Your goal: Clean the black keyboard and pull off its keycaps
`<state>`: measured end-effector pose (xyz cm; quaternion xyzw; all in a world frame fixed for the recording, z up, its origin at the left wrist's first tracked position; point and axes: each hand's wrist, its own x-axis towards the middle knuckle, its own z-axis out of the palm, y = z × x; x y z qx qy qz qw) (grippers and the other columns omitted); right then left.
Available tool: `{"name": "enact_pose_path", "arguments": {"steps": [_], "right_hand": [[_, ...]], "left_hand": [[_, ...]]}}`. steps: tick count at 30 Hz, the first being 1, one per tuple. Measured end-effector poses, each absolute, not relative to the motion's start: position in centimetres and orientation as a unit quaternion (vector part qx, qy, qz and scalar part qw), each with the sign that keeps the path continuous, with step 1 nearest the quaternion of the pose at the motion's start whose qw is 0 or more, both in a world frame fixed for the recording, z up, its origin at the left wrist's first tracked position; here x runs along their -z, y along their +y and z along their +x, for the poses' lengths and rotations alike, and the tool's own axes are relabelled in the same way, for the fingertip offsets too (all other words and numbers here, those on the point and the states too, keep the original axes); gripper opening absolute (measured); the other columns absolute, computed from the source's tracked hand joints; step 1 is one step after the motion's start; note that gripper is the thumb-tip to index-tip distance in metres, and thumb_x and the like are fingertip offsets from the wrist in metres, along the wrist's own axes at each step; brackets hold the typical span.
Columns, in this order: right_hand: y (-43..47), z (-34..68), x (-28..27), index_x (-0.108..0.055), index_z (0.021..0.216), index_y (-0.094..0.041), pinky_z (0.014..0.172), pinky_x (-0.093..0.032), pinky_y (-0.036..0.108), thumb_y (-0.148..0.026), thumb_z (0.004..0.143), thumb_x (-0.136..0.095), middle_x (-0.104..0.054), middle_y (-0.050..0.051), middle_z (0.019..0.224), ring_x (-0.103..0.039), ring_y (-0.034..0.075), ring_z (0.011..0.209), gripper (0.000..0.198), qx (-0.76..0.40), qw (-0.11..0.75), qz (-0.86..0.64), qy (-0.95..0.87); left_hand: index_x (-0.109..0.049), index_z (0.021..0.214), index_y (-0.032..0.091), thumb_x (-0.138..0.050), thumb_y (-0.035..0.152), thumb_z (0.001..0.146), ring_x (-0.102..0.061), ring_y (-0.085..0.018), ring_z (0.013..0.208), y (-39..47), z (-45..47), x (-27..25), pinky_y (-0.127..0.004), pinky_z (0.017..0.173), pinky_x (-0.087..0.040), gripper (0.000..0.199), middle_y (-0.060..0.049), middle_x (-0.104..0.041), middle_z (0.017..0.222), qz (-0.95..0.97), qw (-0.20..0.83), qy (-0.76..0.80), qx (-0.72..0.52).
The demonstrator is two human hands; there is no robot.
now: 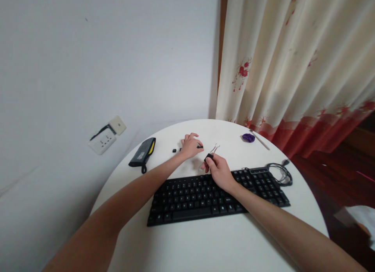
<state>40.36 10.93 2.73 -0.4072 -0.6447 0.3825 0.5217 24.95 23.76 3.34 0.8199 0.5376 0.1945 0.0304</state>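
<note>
My right hand, above the back edge of the black keyboard, is closed round a wire keycap puller. Its two bent wire ends point away from me. Under the thumb sits a small black piece; I cannot tell whether it is part of the puller or a loose keycap. Beyond the keyboard, my left hand has thumb and forefinger curled round small black keycaps, with its other fingers spread. Another keycap lies left of that hand, and one more is partly hidden behind it.
A dark pouch with a yellow patch and a strap lies at the left of the round white table. At the back right are a crumpled purple cloth and a thin brush. The coiled cable rests beside the keyboard.
</note>
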Motion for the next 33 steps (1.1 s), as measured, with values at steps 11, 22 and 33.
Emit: {"name": "enact_pose_path", "arguments": {"steps": [11, 22, 33], "right_hand": [[11.0, 40.3, -2.6, -0.06, 0.075, -0.019, 0.06, -0.045, 0.026, -0.041, 0.096, -0.042, -0.063, 0.001, 0.065, -0.056, 0.014, 0.058, 0.035, -0.39, 0.519, -0.4, -0.647], [10.9, 40.4, -2.8, -0.06, 0.076, -0.019, 0.063, -0.045, 0.026, -0.04, 0.097, -0.042, -0.064, 0.001, 0.066, -0.057, 0.014, 0.059, 0.035, -0.393, 0.515, -0.403, -0.646], [10.6, 40.3, -3.1, -0.06, 0.075, -0.017, 0.061, -0.042, 0.024, -0.036, 0.096, -0.042, -0.061, 0.0, 0.065, -0.055, 0.013, 0.06, 0.033, -0.367, 0.534, -0.41, -0.642]], "left_hand": [[-0.076, 0.086, 0.029, -0.075, 0.04, 0.071, -0.038, -0.033, 0.118, 24.0, 24.9, -3.6, -0.047, 0.093, -0.034, 0.019, -0.004, -0.048, 0.13, 0.807, 0.055, 0.561, -0.177], [-0.074, 0.095, 0.031, -0.078, 0.046, 0.068, -0.038, -0.033, 0.119, 23.5, 24.3, -4.8, -0.049, 0.093, -0.035, 0.03, -0.003, -0.048, 0.132, 0.798, 0.041, 0.562, -0.212], [-0.072, 0.098, 0.028, -0.055, 0.026, 0.088, -0.053, -0.026, 0.109, 15.3, 20.7, -7.8, -0.045, 0.095, -0.039, 0.019, -0.003, -0.064, 0.112, 0.799, 0.054, 0.559, -0.217]]}}
